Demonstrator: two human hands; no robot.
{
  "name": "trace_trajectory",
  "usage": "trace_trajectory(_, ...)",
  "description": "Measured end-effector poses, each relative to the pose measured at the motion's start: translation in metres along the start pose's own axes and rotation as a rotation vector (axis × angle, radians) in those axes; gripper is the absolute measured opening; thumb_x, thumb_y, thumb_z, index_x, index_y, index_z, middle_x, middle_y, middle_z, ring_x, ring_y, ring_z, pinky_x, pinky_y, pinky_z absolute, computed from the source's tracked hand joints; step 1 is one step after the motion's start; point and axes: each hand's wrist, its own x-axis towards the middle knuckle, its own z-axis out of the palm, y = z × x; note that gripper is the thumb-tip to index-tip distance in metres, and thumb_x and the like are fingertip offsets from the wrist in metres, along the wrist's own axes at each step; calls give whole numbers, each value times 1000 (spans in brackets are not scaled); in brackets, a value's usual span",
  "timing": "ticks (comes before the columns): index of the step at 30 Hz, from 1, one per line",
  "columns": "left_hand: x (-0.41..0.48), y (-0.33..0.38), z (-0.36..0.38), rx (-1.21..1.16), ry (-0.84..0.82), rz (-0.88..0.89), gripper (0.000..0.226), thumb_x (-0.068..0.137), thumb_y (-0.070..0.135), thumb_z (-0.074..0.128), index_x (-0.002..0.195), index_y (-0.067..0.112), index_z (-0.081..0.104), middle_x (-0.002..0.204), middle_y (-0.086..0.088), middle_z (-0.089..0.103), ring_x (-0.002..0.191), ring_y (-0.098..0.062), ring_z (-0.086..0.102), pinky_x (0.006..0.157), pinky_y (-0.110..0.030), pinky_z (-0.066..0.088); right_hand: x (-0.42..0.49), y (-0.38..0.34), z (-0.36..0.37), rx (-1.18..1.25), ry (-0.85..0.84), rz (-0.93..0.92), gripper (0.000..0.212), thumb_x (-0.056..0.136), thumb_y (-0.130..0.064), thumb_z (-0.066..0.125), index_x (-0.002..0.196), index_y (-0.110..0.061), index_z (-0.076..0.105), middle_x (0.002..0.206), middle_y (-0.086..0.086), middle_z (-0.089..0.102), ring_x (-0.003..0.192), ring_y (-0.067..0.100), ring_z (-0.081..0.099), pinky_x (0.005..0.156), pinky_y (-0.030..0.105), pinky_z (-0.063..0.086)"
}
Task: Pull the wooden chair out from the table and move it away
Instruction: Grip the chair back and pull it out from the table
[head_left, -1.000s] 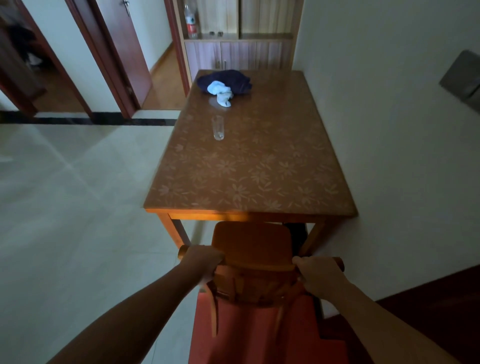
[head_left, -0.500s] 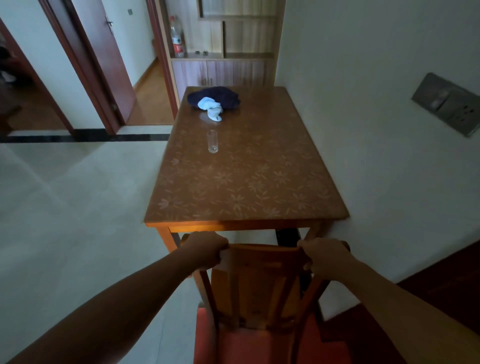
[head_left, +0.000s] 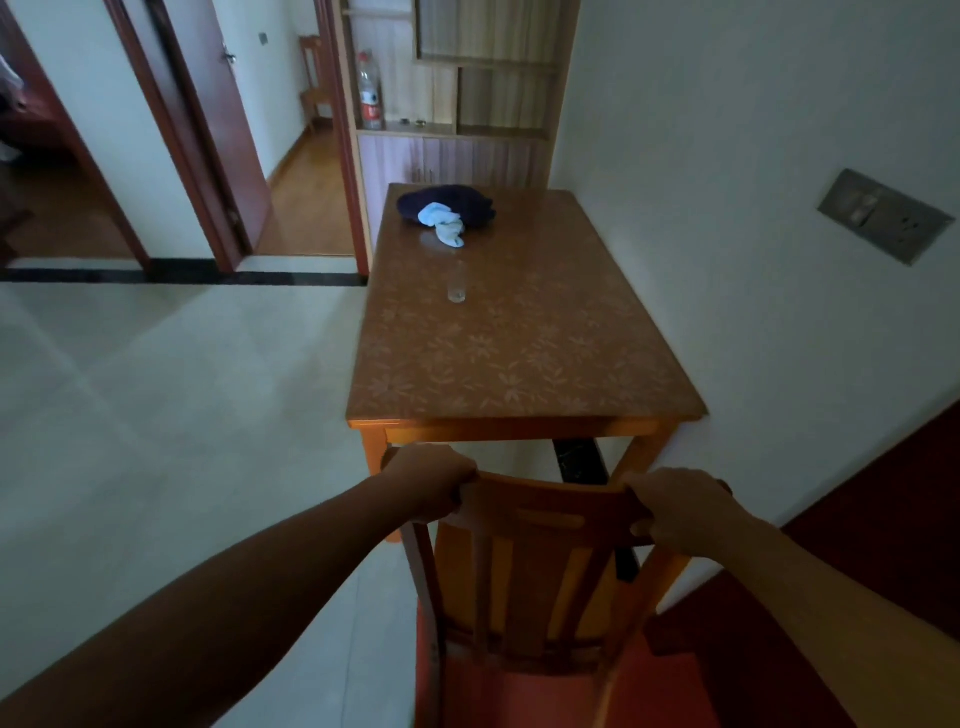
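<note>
The wooden table (head_left: 524, 364) is standing with its long right edge against the wall, and it is sitting further off in the view than it was a second ago – the person is backing away and bringing the wooden chair (head_left: 540, 587) along. A second ago the chair's back was lying tucked close under the table's near edge; now the whole slatted back is showing clear of that edge, with pale floor (head_left: 156, 415) and the table's near legs visible between the two. The red seat is lying at the bottom of the view, right below the camera, so the chair is judged to be out from under the table already.

The left hand (head_left: 426, 480) is closed over the left end of the chair's top rail, fingers curled down over its far side. The right hand (head_left: 675, 506) is gripping the right end the same way, knuckles up – both are clamped on the rail as they were before.

On the tabletop nothing is shifting: the dark blue cloth (head_left: 447, 205) with a pale blue cloth (head_left: 441, 223) on it is lying near the far edge, and the small drinking glass (head_left: 457, 288) is standing upright around the middle of the far half.

What is probably left is carrying or dragging the chair off to the open floor on the left
</note>
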Motion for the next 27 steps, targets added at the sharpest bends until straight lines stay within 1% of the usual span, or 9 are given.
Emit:
trace_trajectory(3,-39,-4,0,24,-2,-44,25,87,27,72,111,24,64,93,1,66,93,-22,67,43,-26,19,-8,-25,-1,0,-6,-35,41,89,-38,66,124,-22,52,113,5,67,101,21,65,85,37,54)
trace_trajectory(7,-91,-18,2,10,-15,-147,26,85,32,73,109,27,64,76,9,44,77,-17,55,42,-26,17,-9,-67,-4,-23,24,-88,44,87,-39,67,123,-22,50,109,7,65,95,24,65,74,35,51)
trace_trajectory(10,-131,-40,7,-14,-16,-226,24,85,33,73,107,31,63,68,14,40,73,-14,50,43,-25,21,-5,-106,-8,-5,65,-138,42,85,-37,71,121,-23,54,103,1,66,89,20,64,67,30,42)
trace_trajectory(13,-175,-66,9,-48,-27,-279,26,84,35,76,105,32,62,74,13,48,88,-21,64,45,-26,21,4,-149,-12,16,79,-181,40,84,-35,71,118,-25,53,99,-1,63,79,14,53,68,30,42)
trace_trajectory(15,-209,-89,12,-71,-23,-303,28,81,36,79,102,33,60,83,8,57,94,-21,64,47,-26,22,14,-184,-19,13,73,-228,38,85,-34,71,116,-24,53,102,2,66,82,15,56,71,32,48)
trace_trajectory(18,-263,-127,19,-136,-25,-371,30,79,34,82,92,33,55,78,12,54,92,-21,66,52,-28,29,32,-245,-32,13,81,-298,37,83,-32,73,115,-26,54,103,2,66,94,21,64,82,40,55)
trace_trajectory(20,-298,-154,23,-143,-20,-418,28,79,33,82,95,31,58,74,14,50,89,-20,66,50,-27,27,45,-287,-41,3,77,-339,40,82,-31,73,117,-26,54,104,2,67,98,23,65,84,41,56)
trace_trajectory(23,-343,-198,26,-136,3,-488,31,81,33,81,105,29,62,77,13,50,83,-16,59,49,-24,22,71,-347,-54,-26,91,-392,46,82,-34,73,122,-24,53,108,4,67,100,25,65,83,40,55)
trace_trajectory(27,-384,-257,23,-119,18,-547,30,81,32,80,105,27,61,81,11,55,90,-18,64,49,-23,21,112,-415,-74,-43,108,-452,48,80,-35,73,122,-23,52,106,5,66,96,26,66,75,37,51)
